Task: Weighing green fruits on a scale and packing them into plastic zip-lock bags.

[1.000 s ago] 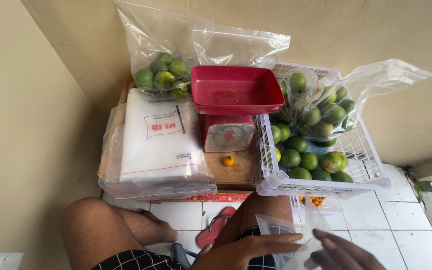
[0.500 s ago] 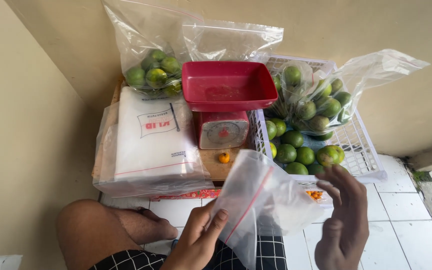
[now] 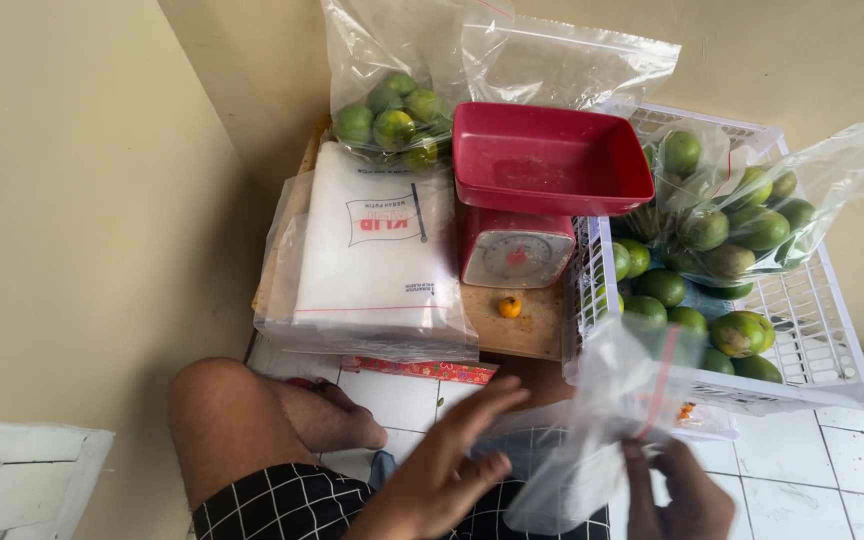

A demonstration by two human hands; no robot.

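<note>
Head view, bottom of the frame: my 2 hands work a clear zip bag (image 3: 607, 440) over my lap. My left hand (image 3: 447, 465) sits at lower centre, fingers spread and loose, palm turned toward the bag's left side and touching the film rather than clamped on it. My right hand (image 3: 677, 490) is at the lower right edge, fingers closed together, pinching the bag near its red seal strip. The bag hangs crumpled between them, its mouth hard to make out.

My judgement of the risk: with only 1 hand really gripping, the slick film could slip or fold shut, and a hasty tug could drag it against the basket (image 3: 832, 330) just behind it.

Further up, a small orange fruit (image 3: 510, 306) lies on a wooden board (image 3: 522, 325) at centre frame, in front of a red scale (image 3: 517, 250) with its red tray on top. Left of that sits a flat white pack (image 3: 377, 245) in clear wrap. The white basket at right holds loose green limes (image 3: 664, 288) and a bagged lot (image 3: 742, 215). At the top, against the wall, stands another bag of limes (image 3: 392, 110).
</note>
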